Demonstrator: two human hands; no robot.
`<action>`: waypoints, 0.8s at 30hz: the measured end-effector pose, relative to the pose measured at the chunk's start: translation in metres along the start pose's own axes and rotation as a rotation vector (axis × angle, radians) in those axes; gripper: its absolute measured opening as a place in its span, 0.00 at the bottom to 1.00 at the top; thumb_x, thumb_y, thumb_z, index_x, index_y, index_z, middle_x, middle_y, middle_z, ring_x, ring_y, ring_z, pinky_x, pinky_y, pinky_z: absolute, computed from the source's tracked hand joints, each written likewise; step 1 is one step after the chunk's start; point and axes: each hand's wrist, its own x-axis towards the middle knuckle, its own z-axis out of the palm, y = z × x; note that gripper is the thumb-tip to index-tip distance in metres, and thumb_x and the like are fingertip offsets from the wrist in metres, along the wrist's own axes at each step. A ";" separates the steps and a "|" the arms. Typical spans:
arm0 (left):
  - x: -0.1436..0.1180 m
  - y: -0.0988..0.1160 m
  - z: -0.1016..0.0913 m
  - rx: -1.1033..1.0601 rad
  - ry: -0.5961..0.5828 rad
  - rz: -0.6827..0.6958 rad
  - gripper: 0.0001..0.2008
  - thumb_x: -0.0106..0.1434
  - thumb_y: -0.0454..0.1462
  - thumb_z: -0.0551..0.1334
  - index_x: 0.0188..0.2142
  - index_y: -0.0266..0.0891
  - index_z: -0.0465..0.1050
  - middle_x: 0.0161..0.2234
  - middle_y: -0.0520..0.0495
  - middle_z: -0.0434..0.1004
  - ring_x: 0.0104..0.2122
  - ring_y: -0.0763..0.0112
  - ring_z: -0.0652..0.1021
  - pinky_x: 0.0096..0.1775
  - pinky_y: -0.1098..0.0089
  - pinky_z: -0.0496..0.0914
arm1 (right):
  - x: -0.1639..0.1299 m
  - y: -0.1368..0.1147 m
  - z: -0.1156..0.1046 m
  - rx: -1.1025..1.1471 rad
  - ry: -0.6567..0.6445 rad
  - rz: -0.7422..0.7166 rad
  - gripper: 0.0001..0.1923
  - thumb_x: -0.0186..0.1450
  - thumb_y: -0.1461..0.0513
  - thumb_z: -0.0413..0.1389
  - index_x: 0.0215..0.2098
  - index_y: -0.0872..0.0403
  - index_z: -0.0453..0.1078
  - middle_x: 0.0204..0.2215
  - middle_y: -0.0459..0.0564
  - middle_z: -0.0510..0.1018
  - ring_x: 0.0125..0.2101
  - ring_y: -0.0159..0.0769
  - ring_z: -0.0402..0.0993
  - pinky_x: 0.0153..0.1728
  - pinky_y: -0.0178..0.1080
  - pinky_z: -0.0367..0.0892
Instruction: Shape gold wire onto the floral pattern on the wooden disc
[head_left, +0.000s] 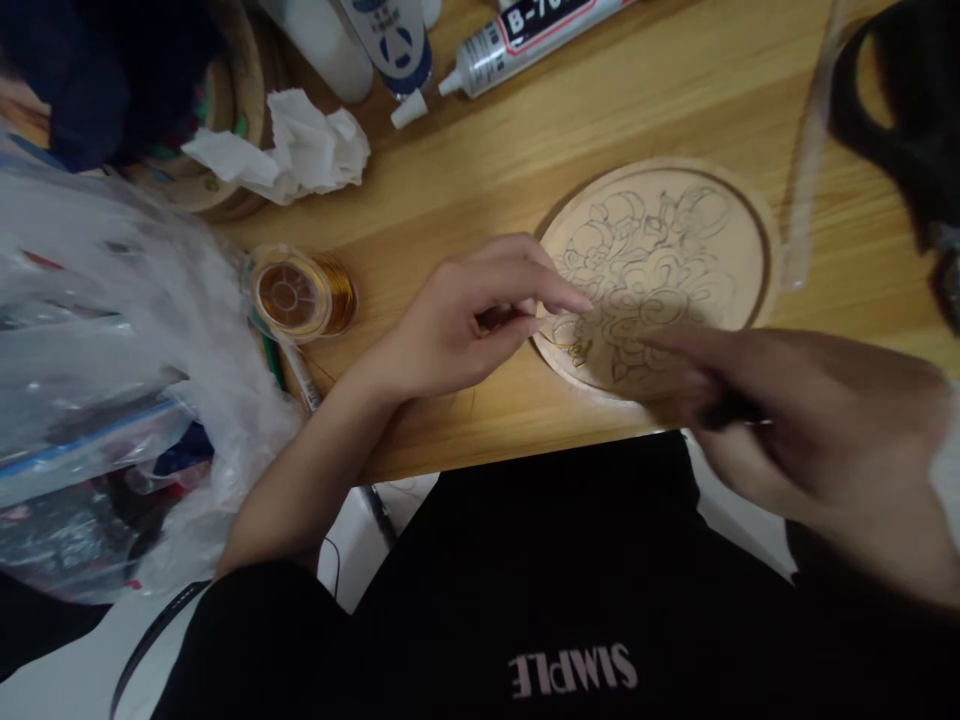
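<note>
A round wooden disc (660, 260) with a drawn flower pattern lies on the wooden table (465, 160). Thin gold wire (574, 345) follows part of the pattern at the disc's near left edge. My left hand (472, 315) rests at that edge, thumb and forefinger pinched over the wire. My right hand (787, 410), blurred, hovers over the disc's near edge with its forefinger pointing left; a dark slim object (731, 415) seems to sit in its grip, but what it is stays unclear.
A spool of gold wire (300, 295) sits left of my left hand. Crumpled tissue (292, 150), glue tubes (517, 35) and a wooden bowl (225, 110) lie behind. Clear plastic bags (97, 350) fill the left side. Black scissors (907, 140) and a clear ruler (814, 150) lie right.
</note>
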 end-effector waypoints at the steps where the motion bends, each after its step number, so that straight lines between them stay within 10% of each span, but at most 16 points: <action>1: 0.000 -0.001 0.000 -0.010 -0.008 0.023 0.08 0.68 0.33 0.59 0.44 0.39 0.75 0.37 0.47 0.77 0.37 0.73 0.76 0.37 0.71 0.71 | 0.001 0.000 0.001 -0.086 -0.050 -0.102 0.12 0.62 0.62 0.54 0.43 0.47 0.75 0.25 0.42 0.80 0.20 0.31 0.70 0.18 0.38 0.60; 4: 0.000 -0.002 -0.001 -0.003 -0.012 0.029 0.08 0.68 0.33 0.58 0.44 0.39 0.75 0.37 0.47 0.77 0.38 0.72 0.76 0.39 0.69 0.72 | 0.001 0.001 0.009 -0.260 -0.105 -0.300 0.16 0.64 0.65 0.51 0.50 0.54 0.72 0.35 0.46 0.83 0.24 0.32 0.75 0.18 0.37 0.62; 24: 0.004 0.002 -0.004 0.033 -0.070 -0.021 0.08 0.67 0.32 0.59 0.43 0.42 0.75 0.39 0.48 0.78 0.39 0.72 0.77 0.40 0.70 0.72 | -0.005 0.008 0.022 -0.270 -0.153 -0.317 0.19 0.65 0.64 0.56 0.54 0.55 0.69 0.41 0.47 0.83 0.39 0.38 0.80 0.26 0.35 0.70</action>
